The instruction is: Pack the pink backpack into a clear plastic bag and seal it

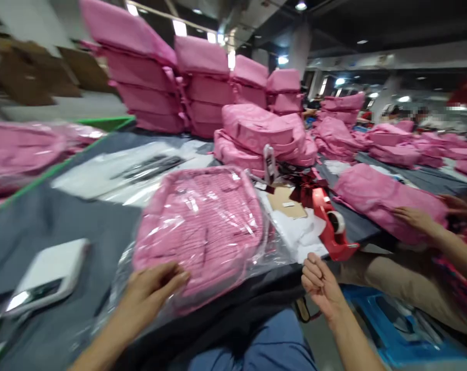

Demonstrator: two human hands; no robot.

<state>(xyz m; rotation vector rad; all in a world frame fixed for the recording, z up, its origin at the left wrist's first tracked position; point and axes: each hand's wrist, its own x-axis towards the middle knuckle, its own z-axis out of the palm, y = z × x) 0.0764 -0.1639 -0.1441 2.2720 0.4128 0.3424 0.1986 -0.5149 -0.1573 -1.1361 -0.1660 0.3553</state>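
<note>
Grey cloth-covered table [63, 216], long, running off into the hall. Stacked pink bags [202, 82] at the far side, four piles countable, more loose ones beyond, too blurred to number. One bagged pink backpack [200, 226] in clear plastic, lying flat at the near table edge, lower end overhanging slightly. One red tape dispenser [333, 226] just right of it, beside white sheets. One white device [48, 275] near the left edge. Left hand [150, 288] pressing flat on the plastic at the backpack's lower corner, fingers spread. Right hand [320, 283] off the table, loosely curled, holding nothing visible. A co-worker's two hands [418, 219] on another pink bag at right. Likely risk: slippery plastic sliding off the edge under one-handed pressure.
</note>
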